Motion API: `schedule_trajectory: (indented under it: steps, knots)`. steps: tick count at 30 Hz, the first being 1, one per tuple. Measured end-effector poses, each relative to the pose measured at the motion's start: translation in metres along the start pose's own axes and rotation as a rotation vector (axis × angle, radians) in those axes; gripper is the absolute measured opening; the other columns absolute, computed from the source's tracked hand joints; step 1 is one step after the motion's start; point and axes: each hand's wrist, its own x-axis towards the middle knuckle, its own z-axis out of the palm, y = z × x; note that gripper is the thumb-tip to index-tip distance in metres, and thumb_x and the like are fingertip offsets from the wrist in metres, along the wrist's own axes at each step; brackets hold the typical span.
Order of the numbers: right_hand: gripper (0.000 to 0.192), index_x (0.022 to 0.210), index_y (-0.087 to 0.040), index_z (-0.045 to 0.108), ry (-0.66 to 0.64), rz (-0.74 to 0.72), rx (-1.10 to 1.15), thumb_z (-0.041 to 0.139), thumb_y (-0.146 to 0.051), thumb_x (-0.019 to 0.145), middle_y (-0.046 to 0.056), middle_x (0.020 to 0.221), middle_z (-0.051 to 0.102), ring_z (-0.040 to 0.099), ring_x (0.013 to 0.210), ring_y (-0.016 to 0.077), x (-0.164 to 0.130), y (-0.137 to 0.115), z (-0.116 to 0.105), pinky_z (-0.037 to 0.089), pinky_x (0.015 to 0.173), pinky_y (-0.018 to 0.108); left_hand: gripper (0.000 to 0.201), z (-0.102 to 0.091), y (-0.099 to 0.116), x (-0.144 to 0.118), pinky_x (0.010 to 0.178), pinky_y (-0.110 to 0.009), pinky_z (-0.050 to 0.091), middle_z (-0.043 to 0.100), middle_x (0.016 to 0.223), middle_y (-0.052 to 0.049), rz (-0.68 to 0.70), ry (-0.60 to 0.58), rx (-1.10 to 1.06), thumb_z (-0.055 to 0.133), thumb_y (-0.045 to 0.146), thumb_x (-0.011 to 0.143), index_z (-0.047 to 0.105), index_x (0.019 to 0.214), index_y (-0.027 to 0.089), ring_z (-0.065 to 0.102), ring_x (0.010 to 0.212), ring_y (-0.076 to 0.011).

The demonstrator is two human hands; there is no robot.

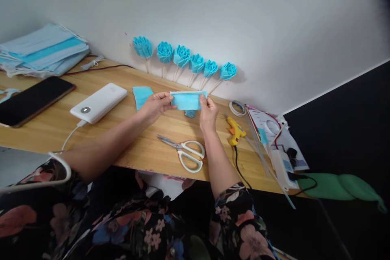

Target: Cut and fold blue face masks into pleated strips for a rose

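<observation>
A strip of light blue mask fabric [187, 101] with a white upper edge is stretched level above the wooden table [122, 146]. My left hand [158, 105] pinches its left end, and my right hand [209, 109] grips the right end, thumb in front. Beneath my left hand lies another blue fabric piece [141, 95], partly covered by the fingers. A small darker blue scrap [190, 113] shows just below the held strip. Scissors [183, 150] with white handles rest nearer me, blades spread slightly and pointing left.
Several blue fabric roses [182, 56] on sticks lean against the wall. A yellow glue gun [235, 130], a tape roll [237, 108] and a power strip [283, 166] lie right. To the left are a power bank [99, 102], a phone [33, 101] and stacked face masks [45, 48].
</observation>
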Motion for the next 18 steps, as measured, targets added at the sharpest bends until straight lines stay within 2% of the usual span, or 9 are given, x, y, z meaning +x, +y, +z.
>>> schedule_trajectory:
  steps: [3,8,14,18]
  knots:
    - [0.055,0.061,-0.023,0.031,-0.022,-0.009,0.002,0.060,-0.064,0.083,-0.005,0.063,0.023,0.024,0.061,0.0094,-0.0001,0.0001,0.0003,0.022,0.054,0.024,0.024,0.0001,0.0004,-0.0002,0.079,-0.030,0.058,0.060,0.066,0.002,0.017,-0.017,0.000,0.087,0.021,0.069,0.065,0.068,0.013,0.063,0.068,-0.0106]
    - [0.050,0.060,-0.022,0.036,-0.065,-0.027,-0.023,0.060,-0.059,0.084,-0.005,0.063,0.024,0.025,0.061,0.0093,-0.0006,-0.0024,0.0000,0.025,0.055,0.024,0.028,0.0009,0.0007,-0.0003,0.076,-0.030,0.057,0.071,0.086,-0.004,0.034,-0.046,0.045,0.087,0.030,0.069,0.070,0.084,0.014,0.067,0.079,-0.0147]
    - [0.046,0.060,-0.021,0.040,-0.062,-0.012,0.013,0.062,-0.055,0.083,-0.005,0.062,0.027,0.028,0.061,0.0091,-0.0019,-0.0065,-0.0002,0.026,0.055,0.023,0.032,-0.0009,0.0004,0.0001,0.075,-0.031,0.057,0.061,0.066,0.000,0.065,-0.035,0.082,0.087,0.034,0.070,0.062,0.063,0.014,0.061,0.066,-0.0112]
    - [0.041,0.063,-0.020,0.048,-0.045,0.006,0.084,0.065,-0.051,0.082,-0.005,0.062,0.032,0.030,0.061,0.0090,-0.0014,-0.0069,0.0010,0.028,0.055,0.022,0.029,-0.0005,-0.0003,0.0007,0.076,-0.029,0.058,0.060,0.068,0.001,0.070,-0.013,0.057,0.090,0.030,0.065,0.066,0.063,0.014,0.060,0.069,-0.0106]
